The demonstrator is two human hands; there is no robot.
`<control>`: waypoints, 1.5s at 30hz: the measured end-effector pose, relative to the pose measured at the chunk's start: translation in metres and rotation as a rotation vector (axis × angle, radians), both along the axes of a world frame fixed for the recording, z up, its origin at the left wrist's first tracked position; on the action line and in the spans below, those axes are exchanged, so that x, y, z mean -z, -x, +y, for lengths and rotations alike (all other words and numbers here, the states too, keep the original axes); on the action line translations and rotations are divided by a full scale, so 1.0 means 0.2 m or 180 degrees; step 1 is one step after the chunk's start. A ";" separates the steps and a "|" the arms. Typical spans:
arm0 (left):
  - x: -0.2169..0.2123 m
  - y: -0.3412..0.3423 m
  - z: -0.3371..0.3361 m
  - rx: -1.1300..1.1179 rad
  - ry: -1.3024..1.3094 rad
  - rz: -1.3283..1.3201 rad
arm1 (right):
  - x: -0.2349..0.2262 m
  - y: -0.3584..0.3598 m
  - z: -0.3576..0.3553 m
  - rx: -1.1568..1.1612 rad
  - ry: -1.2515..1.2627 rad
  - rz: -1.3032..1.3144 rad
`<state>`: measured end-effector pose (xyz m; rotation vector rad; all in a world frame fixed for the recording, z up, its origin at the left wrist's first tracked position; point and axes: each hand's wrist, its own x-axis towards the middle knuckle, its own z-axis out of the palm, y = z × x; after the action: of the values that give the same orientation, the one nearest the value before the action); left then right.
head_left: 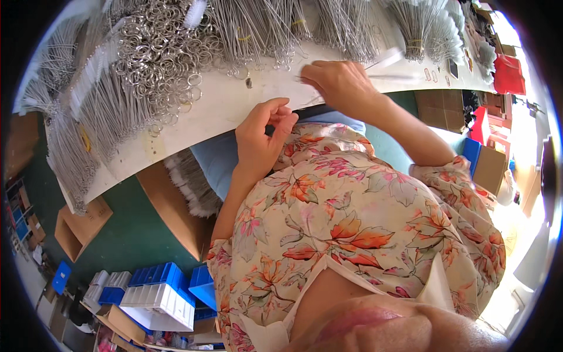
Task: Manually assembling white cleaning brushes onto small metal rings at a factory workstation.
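Note:
My left hand point(261, 134) is near the table's front edge, its fingers curled toward the thumb; whatever they hold, if anything, is too small to make out. To its right and a little farther off, my right hand point(342, 82) hovers over the white tabletop point(223, 97) with bent fingers. A blurred thin wire brush point(388, 58) with a pale tip sticks out on its right side, seemingly gripped in it; the fingertips are partly hidden. Beyond both hands lie bundles of wire brushes point(346, 29) with looped ends.
A heap of metal split rings point(161, 53) covers the left part of the table, beside more wire brushes point(108, 111). Tied brushes point(415, 38) stand at the right, near a few small clips point(431, 75) and a red cloth or bag point(509, 74). Cardboard boxes point(84, 226) and blue-and-white bins point(158, 293) are below.

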<state>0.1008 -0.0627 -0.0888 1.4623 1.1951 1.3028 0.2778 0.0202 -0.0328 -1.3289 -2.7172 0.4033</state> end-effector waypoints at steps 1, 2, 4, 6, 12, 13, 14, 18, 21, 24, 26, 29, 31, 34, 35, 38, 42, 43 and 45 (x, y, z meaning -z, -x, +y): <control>0.00 -0.01 -0.01 -0.0013 -0.0147 0.0026 | -0.02 0.04 -0.01 0.0151 0.0158 0.0454; 0.00 -0.01 -0.02 0.0001 -0.0103 0.0045 | -0.02 0.09 -0.02 0.0328 0.0318 0.0935; -0.04 0.00 -0.03 -0.0253 0.0198 -0.0497 | 0.01 0.14 -0.05 0.0498 0.0701 0.1373; -0.13 0.01 -0.01 -0.0304 0.0377 -0.0505 | 0.03 0.15 -0.05 0.0658 0.1036 0.1779; -0.24 0.09 0.02 0.0285 0.0910 -0.0500 | 0.01 0.10 -0.05 0.0307 0.1975 0.2351; -0.24 0.10 0.03 0.0286 0.0925 -0.0501 | -0.01 0.09 -0.05 0.0188 0.2047 0.2260; -0.25 0.12 0.04 0.0387 0.1096 -0.0353 | -0.03 0.08 -0.05 0.0065 0.2123 0.2172; -0.23 0.15 0.05 0.0710 0.1334 0.0006 | -0.14 0.07 -0.05 0.0164 0.2571 0.1745; -0.26 0.09 0.06 -0.0007 0.1014 -0.0101 | -0.11 0.04 -0.03 -0.0046 0.3082 0.1579; -0.18 0.09 0.07 0.0157 -0.1018 0.0537 | -0.07 0.02 0.00 -0.0436 0.3304 0.1843; -0.19 0.07 0.06 0.0241 -0.1177 0.0469 | -0.07 -0.02 0.02 -0.0191 0.5228 0.1801; -0.16 0.07 0.10 0.0483 -0.1688 0.1241 | -0.09 -0.08 0.03 -0.0033 0.4535 0.1613; -0.07 0.16 0.15 -0.0046 -0.1127 0.1610 | -0.14 -0.13 0.07 0.0142 0.2662 0.1054; -0.05 0.21 0.23 -0.0575 -0.0554 0.2346 | -0.05 -0.17 0.06 -0.0350 -0.0373 -0.1078; -0.06 0.21 0.24 -0.0606 -0.0565 0.2742 | 0.02 -0.16 0.03 -0.0361 -0.0426 -0.0952; -0.08 0.22 0.23 -0.0690 -0.0651 0.2988 | 0.03 -0.06 0.02 -0.0243 0.0518 0.0576; -0.11 0.23 0.16 -0.0738 -0.0475 0.1666 | -0.06 0.06 0.04 -0.0096 0.1494 0.2195; -0.16 0.20 0.13 -0.0790 -0.0015 0.0301 | -0.08 0.09 0.04 -0.0020 0.1769 0.2467; -0.23 0.16 0.10 -0.0869 0.0236 -0.1067 | -0.12 0.16 0.04 -0.0143 0.1924 0.2704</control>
<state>0.0686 -0.0434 -0.0427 1.0014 1.2287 1.5959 0.2467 0.0282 -0.0084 -0.8551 -1.9500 1.4775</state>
